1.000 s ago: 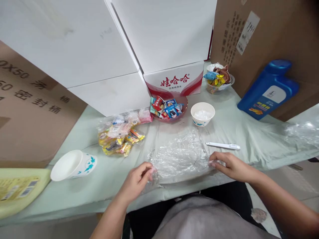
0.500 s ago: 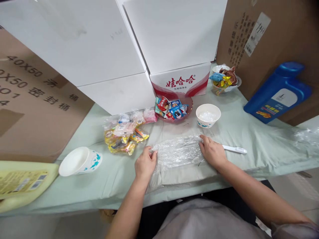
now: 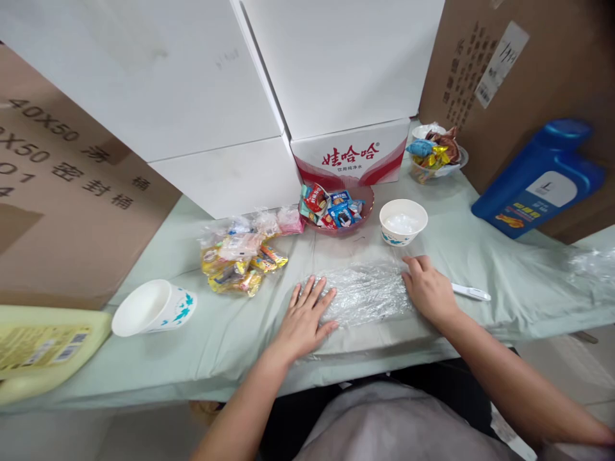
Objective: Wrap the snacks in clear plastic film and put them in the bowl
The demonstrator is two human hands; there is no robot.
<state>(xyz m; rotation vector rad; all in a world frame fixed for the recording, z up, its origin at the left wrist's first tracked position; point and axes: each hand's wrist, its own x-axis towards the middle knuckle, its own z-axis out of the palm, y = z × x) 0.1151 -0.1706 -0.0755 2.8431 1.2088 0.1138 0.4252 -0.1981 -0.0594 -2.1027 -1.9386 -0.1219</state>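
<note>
A crinkled sheet of clear plastic film [image 3: 369,294] lies spread on the green cloth between my hands. My left hand [image 3: 305,320] rests flat on its left edge, fingers spread, holding nothing. At the opposite edge my right hand [image 3: 430,291] has its fingers bent and pinches the film. From beneath the right hand's outer side sticks out a white plastic handle [image 3: 473,292]; its other end is hidden by the hand. Just beyond the film stands a white paper bowl [image 3: 403,223] with clear plastic inside.
Behind are a pink glass bowl [image 3: 339,227] of wrapped snacks, a candy pile [image 3: 243,259] and a snack-filled bowl [image 3: 437,157]. A tipped paper bowl [image 3: 177,310] and yellow bottle [image 3: 50,352] lie left, a blue bottle [image 3: 538,179] right. Cartons [image 3: 355,157] stand behind.
My left hand has let go of the film's edge and now lies flat on it. My right hand has moved right with the film's edge, and the white handle has shifted right too.
</note>
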